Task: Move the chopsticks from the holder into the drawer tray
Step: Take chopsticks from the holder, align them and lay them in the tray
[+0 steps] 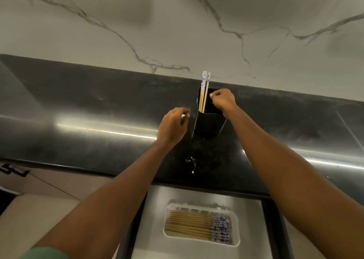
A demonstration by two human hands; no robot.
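A black chopstick holder (pixel 209 123) stands on the dark polished countertop (pixel 98 109) just right of the frame's centre, near the marble-veined wall (pixel 137 22) that fills the upper half. A few chopsticks (pixel 203 90) with blue-and-white patterned tops lean upright against the holder's left inner side, their ends rising above the rim.

The right hand (pixel 223 100) sits at the holder's upper right rim, fingers curled in toward the thumb; whether it pinches a chopstick or only the rim cannot be told. The left hand (pixel 173 127) is just beside the holder's left wall, fingers bent with the tips close to the thumb near a thin edge there; what it touches cannot be told.

At the bottom centre of the frame an open drawer (pixel 250 219) shows a grey liner and a white rectangular tray (pixel 235 239). A row of chopsticks lies flat in the tray (pixel 189 226), wooden tips toward the left, patterned ends toward the right. A green sleeve (pixel 44 253) shows in the lower left corner.
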